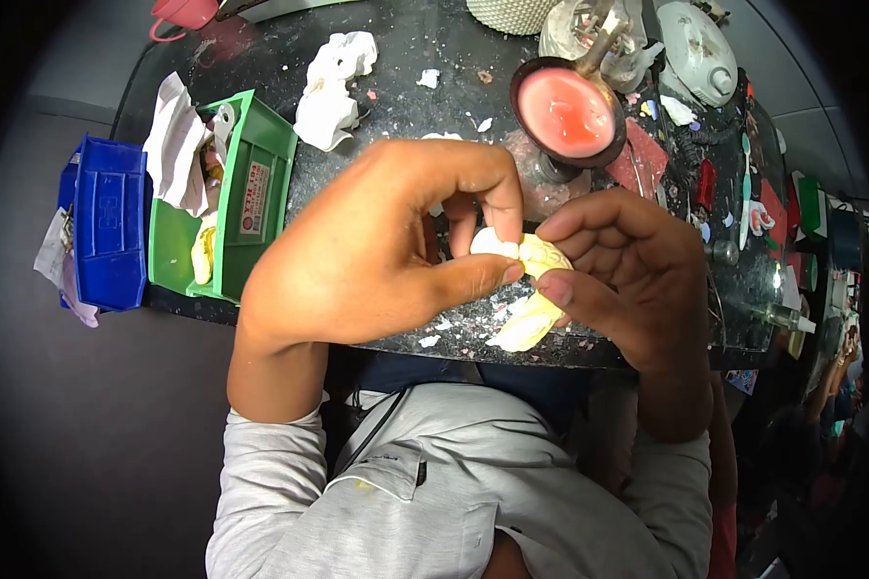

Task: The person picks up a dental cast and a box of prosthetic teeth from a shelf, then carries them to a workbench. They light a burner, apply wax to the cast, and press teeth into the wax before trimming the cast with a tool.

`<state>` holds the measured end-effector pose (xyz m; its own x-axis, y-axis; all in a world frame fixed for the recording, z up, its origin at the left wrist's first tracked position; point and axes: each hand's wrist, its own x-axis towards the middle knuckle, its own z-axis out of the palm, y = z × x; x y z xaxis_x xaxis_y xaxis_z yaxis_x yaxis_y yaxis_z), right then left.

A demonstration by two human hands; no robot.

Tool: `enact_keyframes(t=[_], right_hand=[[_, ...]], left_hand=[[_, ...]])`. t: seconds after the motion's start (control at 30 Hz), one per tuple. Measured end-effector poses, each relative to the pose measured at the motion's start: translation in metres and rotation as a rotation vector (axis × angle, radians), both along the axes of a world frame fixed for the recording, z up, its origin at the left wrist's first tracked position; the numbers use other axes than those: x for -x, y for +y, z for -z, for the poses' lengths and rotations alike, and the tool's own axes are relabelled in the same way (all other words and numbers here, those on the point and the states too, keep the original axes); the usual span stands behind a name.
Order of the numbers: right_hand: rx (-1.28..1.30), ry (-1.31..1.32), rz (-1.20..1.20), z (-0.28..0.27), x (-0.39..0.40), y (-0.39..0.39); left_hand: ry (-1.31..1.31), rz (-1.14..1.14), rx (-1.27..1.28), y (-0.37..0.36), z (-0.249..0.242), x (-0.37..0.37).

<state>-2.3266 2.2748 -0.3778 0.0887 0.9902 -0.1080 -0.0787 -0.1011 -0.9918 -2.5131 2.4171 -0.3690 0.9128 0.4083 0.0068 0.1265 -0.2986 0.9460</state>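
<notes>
My left hand (377, 246) pinches a small white piece (490, 243) between thumb and fingers, against one end of a yellow dental cast (545, 255). The cast looks like moulded plaster with a ridged surface. My right hand (637, 275) grips the other end of the cast between thumb and fingertips. Just below my fingers, near the table's front edge, is another yellow plaster piece (526, 326); whether it joins the held cast is hard to see. My fingers hide part of the cast and the white piece.
Beyond my hands stands a pan of melted pink wax (567, 111). A green bin (266, 193) and a blue bin (109, 222) are at left. Crumpled white paper (336, 92) lies behind. At right are a toothbrush (744, 188) and a red sheet (639, 159). Crumbs litter the black table (425, 121).
</notes>
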Motion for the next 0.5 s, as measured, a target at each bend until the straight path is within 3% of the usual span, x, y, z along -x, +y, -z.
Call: enact_keyframes(t=[0.5], right_hand=[[0.042, 0.171, -0.018, 0.0025, -0.0088, 0.0044]], left_hand=[[-0.05, -0.051, 0.06, -0.0041, -0.0025, -0.0003]])
